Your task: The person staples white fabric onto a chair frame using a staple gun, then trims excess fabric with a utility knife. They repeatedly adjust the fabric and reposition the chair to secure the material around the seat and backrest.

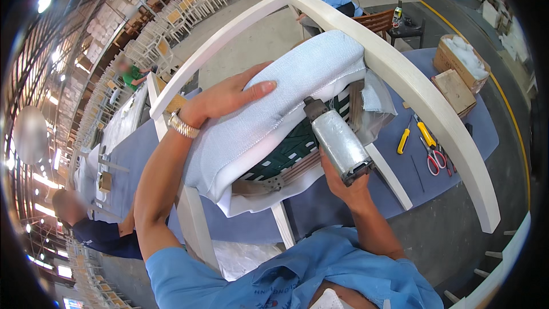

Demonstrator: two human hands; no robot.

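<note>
A silver power tool (343,143) is being gripped in the right hand (346,186), its metal body lying forward of and above the fingers, which are being mostly hidden by it. The tool is being held at a slant, with its dark nose being pointed away from the wearer's body, just beside the lower edge of a pale fabric cover (311,63). Whether that edge is being touched by the nose cannot be told.

The fabric cover is being pressed by the left hand (234,94), the thumb being laid across its near face. The other fingers are being partly hidden past the far edge, so whether they are being closed around it cannot be told. The cover is lying directly under the left palm, and to the left of the tool and ahead of the right hand.

Below the cover, white padding (269,140) is being exposed, along with dark green webbing (280,155). All this is being flanked by a curved white wooden frame (440,120). On the blue-grey table (486,131), scissors (437,161) and a yellow screwdriver (403,141) are lying to the right.
</note>
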